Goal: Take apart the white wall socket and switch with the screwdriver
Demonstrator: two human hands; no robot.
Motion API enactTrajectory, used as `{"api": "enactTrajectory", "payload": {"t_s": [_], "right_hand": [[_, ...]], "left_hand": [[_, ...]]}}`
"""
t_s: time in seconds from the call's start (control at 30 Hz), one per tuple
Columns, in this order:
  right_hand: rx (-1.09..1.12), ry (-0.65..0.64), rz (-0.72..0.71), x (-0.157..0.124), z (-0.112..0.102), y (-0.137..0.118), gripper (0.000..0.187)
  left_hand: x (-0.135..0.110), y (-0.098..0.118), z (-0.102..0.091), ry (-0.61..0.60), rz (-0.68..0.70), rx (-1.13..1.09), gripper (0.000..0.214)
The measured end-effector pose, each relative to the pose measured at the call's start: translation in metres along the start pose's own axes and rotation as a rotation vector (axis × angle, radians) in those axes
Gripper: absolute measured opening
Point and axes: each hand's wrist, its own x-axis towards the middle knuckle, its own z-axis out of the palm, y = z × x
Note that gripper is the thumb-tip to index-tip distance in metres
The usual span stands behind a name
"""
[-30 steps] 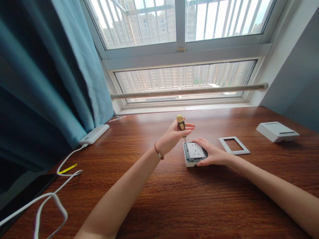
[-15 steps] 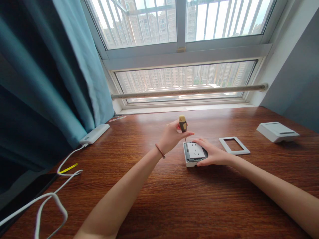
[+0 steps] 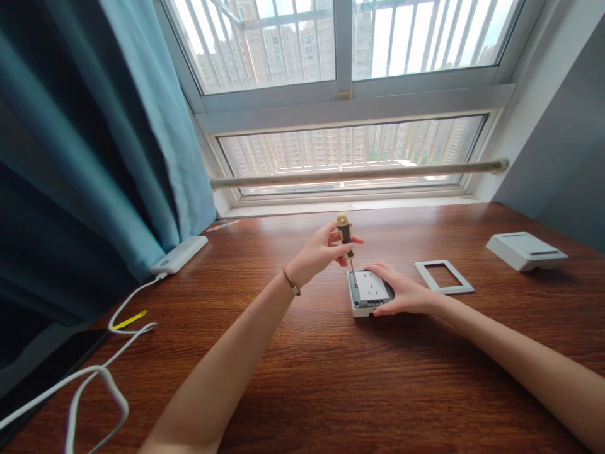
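Clearly, both hands are at the wall socket (image 3: 372, 285), which lies face up on the brown wooden table (image 3: 331, 384), right of the table's middle. The left hand (image 3: 319, 253) holds a screwdriver (image 3: 345, 233) between thumb and fingers, its yellow and dark handle leaning slightly left at the top. The thin shaft runs down to the left part of the socket's dark rim, where a screw is too small to make out. A brown bracelet (image 3: 292, 282) circles the left wrist. The right hand (image 3: 401, 291) grips the socket from its right, thumb along the near side and fingers over the far one. Just beyond that hand, a white frame (image 3: 456, 289) lies flat, and farther right sits a white box (image 3: 524, 247). Well apart on the left, a white power bank (image 3: 180, 255) rests by the blue curtain (image 3: 186, 183), with a white cable (image 3: 130, 295) plugged into it and a yellow strip (image 3: 130, 320) near the cable.
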Motion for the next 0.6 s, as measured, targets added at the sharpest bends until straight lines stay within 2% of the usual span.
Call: {"api": "enactTrajectory", "payload": {"t_s": [0.1,0.17,0.43,0.5,0.6], "right_hand": [[-0.002,-0.001,-0.001,0.0,0.0,-0.001,0.088],[-0.003,-0.003,0.002,-0.001,0.0,-0.001,0.089],[-0.007,-0.001,-0.003,-0.001,-0.001,-0.002,0.087],[-0.007,0.001,-0.004,-0.001,-0.001,-0.002,0.087],[-0.001,0.005,-0.006,-0.001,-0.001,-0.002,0.088]], "left_hand": [[-0.002,0.004,-0.004,-0.069,-0.051,-0.084,0.045],[-0.003,0.005,-0.005,-0.057,-0.06,-0.067,0.044],[0.003,-0.012,0.005,0.171,0.032,0.322,0.038],[0.003,-0.013,0.007,0.16,0.034,0.306,0.041],[0.003,-0.01,0.007,0.08,-0.014,0.196,0.053]]}}
